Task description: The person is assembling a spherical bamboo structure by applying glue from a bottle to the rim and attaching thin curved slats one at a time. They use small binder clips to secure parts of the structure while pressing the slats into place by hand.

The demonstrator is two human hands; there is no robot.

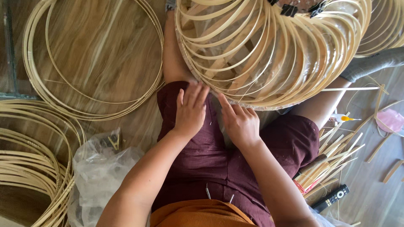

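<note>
Nearest the camera: orange shirt hem (198, 214) and dark maroon shorts (219, 155), person seated on wood floor (105, 50). Both forearms reach forward over the lap.

Left hand (190, 111) palm down, fingers straight and close together, tips touching the lower rim of the bamboo hoop frame (269, 54). Flat press, nothing gripped. Right hand (240, 124) also palm down, fingers loosely extended, index tip against the same rim just right of the left hand. Nothing pinched that I can see; the underside of both hands is hidden.

The frame sits tilted between the knees, its rim resting at the lap edge: many thin bamboo rings stacked over wooden slats, clear film inside. Black binder clips (296, 8) on its top edge. It blocks the view of the lower legs and of the floor behind it.

Left side: crumpled clear plastic bag (99, 172) beside the left arm, pile of bamboo strip coils (29, 168) at the frame edge, further off a loose ring bundle (90, 59) flat on the floor.

Right side: black remote control (331, 197) near the hip, heap of cut bamboo sticks (332, 157) beyond the thigh, small glue bottle with orange tip (343, 118), pink object (391, 120) at the edge, and more hoops (385, 29) in the top corner.
</note>
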